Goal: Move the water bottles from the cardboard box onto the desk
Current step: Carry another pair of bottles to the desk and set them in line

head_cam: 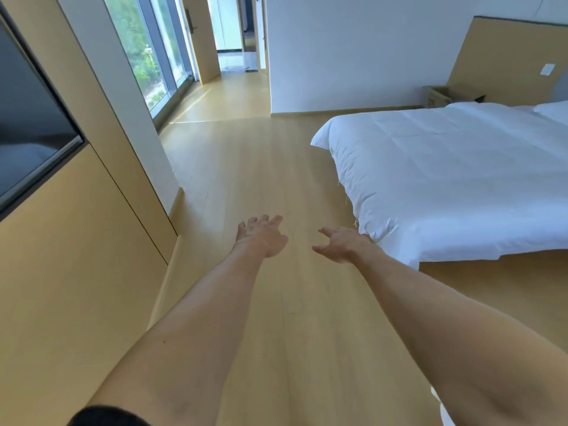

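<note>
Water bottles and box are showing nowhere while my left hand (261, 236) and right hand (339, 245) are reaching out empty-fingered, risking wandering past them.

Two bare hands reach out over the floor: one left hand (262, 236), one right hand (339, 245). One white bed (445, 179) lies right, one dark screen (27, 124) hangs left, one bedside table (442, 95) stands far right.
</note>
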